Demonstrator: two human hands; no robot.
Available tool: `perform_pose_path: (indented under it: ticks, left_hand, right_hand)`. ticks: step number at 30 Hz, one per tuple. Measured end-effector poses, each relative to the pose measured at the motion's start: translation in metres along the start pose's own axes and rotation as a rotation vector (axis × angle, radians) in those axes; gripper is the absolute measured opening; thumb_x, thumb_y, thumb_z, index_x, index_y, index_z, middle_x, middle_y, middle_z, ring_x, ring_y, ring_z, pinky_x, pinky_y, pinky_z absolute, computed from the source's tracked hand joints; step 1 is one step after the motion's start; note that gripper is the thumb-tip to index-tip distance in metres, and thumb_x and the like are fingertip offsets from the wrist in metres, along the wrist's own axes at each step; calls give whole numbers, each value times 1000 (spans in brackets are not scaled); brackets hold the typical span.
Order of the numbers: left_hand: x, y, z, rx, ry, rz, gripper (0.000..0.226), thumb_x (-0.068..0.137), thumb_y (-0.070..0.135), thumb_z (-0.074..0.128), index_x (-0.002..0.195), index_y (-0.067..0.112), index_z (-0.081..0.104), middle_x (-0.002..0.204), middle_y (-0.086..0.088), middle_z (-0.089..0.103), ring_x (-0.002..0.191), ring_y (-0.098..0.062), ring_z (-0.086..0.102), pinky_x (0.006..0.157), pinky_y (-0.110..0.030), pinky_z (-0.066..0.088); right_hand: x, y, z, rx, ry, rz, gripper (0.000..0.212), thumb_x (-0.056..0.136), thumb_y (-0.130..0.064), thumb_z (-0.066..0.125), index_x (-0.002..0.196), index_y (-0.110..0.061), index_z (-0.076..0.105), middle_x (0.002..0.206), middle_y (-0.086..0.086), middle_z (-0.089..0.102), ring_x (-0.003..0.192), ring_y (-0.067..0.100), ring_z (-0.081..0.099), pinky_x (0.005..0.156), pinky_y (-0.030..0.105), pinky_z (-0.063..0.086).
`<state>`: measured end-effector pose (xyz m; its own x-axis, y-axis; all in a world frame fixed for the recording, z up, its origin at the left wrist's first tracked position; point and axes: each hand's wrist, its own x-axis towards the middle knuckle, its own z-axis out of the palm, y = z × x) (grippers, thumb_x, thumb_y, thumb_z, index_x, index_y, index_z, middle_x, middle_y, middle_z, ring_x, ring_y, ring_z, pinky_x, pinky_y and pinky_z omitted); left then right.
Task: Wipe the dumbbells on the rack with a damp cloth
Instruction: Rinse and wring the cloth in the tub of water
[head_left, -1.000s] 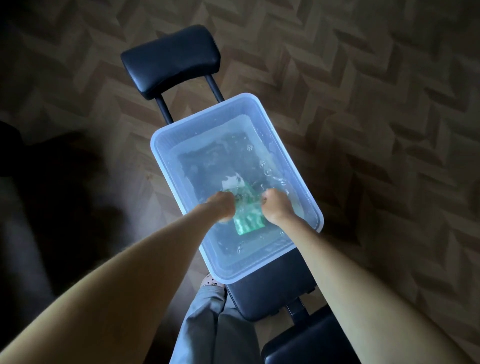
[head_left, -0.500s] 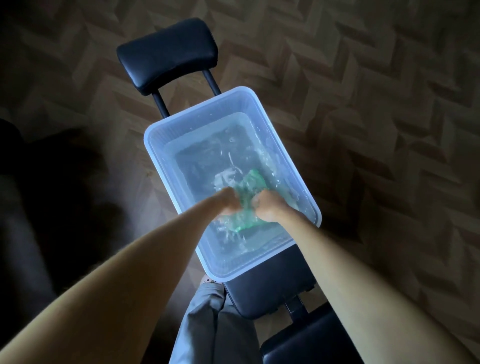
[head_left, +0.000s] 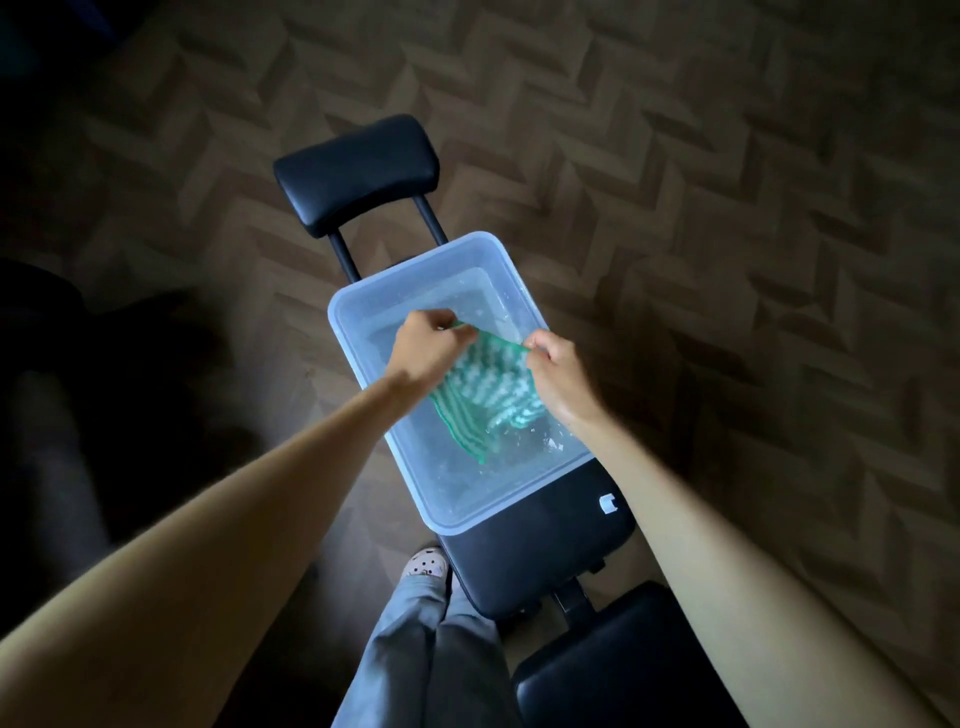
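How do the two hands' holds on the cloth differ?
Left hand bunches its corner of the cloth in curled fingers, knuckles up; right hand pinches its corner. Left hand is over the middle of the tub; right hand is over its right rim. Both hold the cloth's top edge clear of the water.

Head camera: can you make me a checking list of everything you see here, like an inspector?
Surface: black padded bench, carrying the tub.
Job's things: clear tub holding water; green striped cloth held spread above it; dumbbells and rack not in view.
Clutter: nothing seen.
Grippers: left hand and right hand each pinch a top corner of the cloth.
Cables: nothing seen.
Surroundings: dim wooden floor; the person's grey trousers and a shoe beside the bench.
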<state>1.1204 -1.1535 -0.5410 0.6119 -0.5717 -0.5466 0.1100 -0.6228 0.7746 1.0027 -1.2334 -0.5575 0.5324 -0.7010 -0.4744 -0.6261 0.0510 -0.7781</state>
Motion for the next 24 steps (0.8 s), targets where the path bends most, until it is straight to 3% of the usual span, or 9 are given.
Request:
perform_pose_path:
  ticks: [2, 7, 11, 13, 15, 21, 22, 24]
  left_hand:
    - [-7, 18, -12, 45, -30, 74, 35, 78, 9, 59, 51, 16, 38, 48, 3, 32, 44, -10, 30, 46, -23, 24]
    - [-13, 31, -26, 148, -58, 155, 34, 79, 11, 60, 52, 14, 41, 54, -4, 37, 55, -19, 34, 57, -27, 29]
    - [-6, 11, -21, 345, -18, 183, 23, 85, 16, 56, 63, 12, 51, 66, -13, 54, 66, -28, 47, 57, -30, 33]
    - [3, -9, -14, 480, -6, 189, 11, 89, 16, 52, 85, 10, 60, 89, -19, 64, 86, -34, 57, 67, -33, 41]
    - [15, -31, -5, 588, -34, 165, 16, 91, 13, 45, 101, 12, 59, 104, -21, 63, 98, -37, 56, 75, -35, 43]
    - [33, -75, 26, 696, -243, 15, 29, 95, 8, 39, 120, 9, 54, 123, -21, 56, 113, -33, 53, 84, -30, 41]
    - [35, -80, 29, 716, -280, -10, 31, 95, 7, 39, 122, 9, 53, 125, -21, 54, 115, -32, 52, 85, -30, 41]
    - [38, -87, 34, 778, -348, -32, 34, 94, 2, 38, 124, 7, 53, 128, -20, 53, 117, -31, 52, 89, -31, 41]
  right_hand:
    - [-7, -17, -10, -5, 35, 1, 38, 82, 7, 40, 54, -18, 32, 52, -2, 26, 51, 12, 23, 50, 27, 16]
    - [-22, -47, -26, -193, 115, -8, 31, 80, -2, 44, 53, -14, 37, 51, 1, 35, 53, 19, 32, 47, 28, 20]
    - [-21, -33, -16, -431, 61, -25, 16, 87, -9, 45, 85, -3, 59, 74, 15, 53, 77, 33, 51, 60, 34, 32]
    - [-14, -12, -2, -540, 40, -38, 24, 92, -11, 40, 106, -5, 59, 92, 21, 60, 95, 37, 54, 68, 37, 33]
    - [-5, 11, 12, -620, 16, -21, 28, 96, -12, 36, 117, -8, 54, 108, 22, 62, 104, 38, 53, 72, 36, 35]
    - [20, 57, 38, -523, -177, 189, 15, 99, -17, 34, 93, -15, 48, 114, 19, 57, 114, 35, 51, 73, 32, 33]
    - [23, 62, 41, -492, -203, 216, 17, 99, -17, 36, 98, -16, 53, 116, 16, 56, 118, 34, 50, 76, 32, 35]
    - [28, 71, 46, -445, -235, 271, 33, 99, -16, 37, 130, -9, 47, 136, 14, 49, 125, 31, 46, 90, 32, 40]
